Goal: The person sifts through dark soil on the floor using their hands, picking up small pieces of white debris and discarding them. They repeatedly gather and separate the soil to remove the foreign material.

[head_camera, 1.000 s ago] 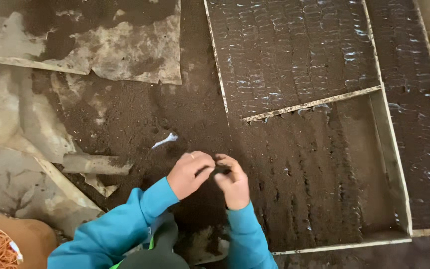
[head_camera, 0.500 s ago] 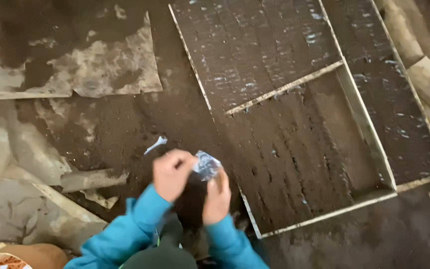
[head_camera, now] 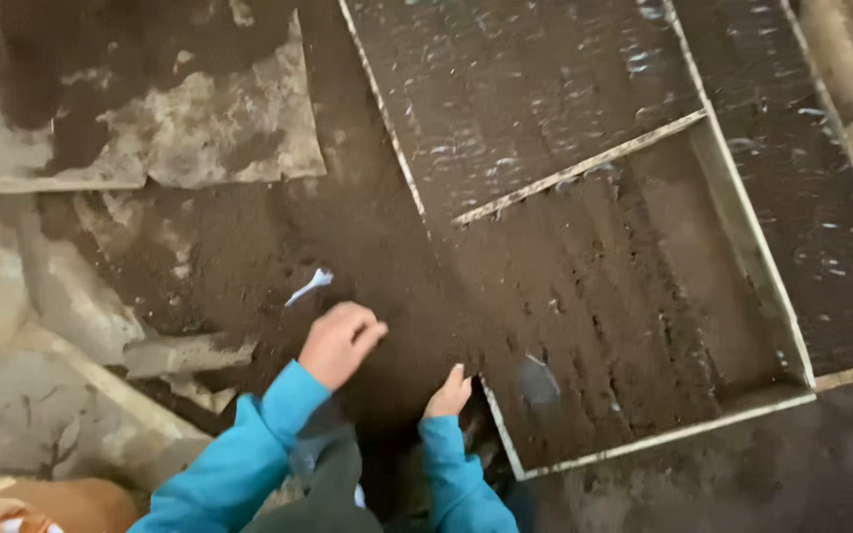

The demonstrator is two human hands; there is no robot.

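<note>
- Wooden frame (head_camera: 752, 266) filled with dark soil sits at right of the frame.
- Right hand (head_camera: 449, 395) rests near its corner, holding nothing.
- Left hand (head_camera: 340, 342), loosely curled and empty, hovers below a white scrap (head_camera: 309, 286).

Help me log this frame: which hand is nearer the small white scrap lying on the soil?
Left. The left hand hovers just below-right of the white scrap; the right hand sits farther right, by the wooden frame corner.

1. The soil (head_camera: 584, 326) just beyond the fingers of the right hand (head_camera: 449, 395) looks dark, crumbly and matt.
2. The frame (head_camera: 742, 237) around it is pale, rough wood.
3. Beside the left hand (head_camera: 340, 341), a scrap (head_camera: 308, 286) looks like thin, glossy plastic.
4. The sleeves (head_camera: 249, 454) are soft blue cloth.
5. The sheets (head_camera: 190, 138) farther out look stiff, mud-caked and dull.
</note>
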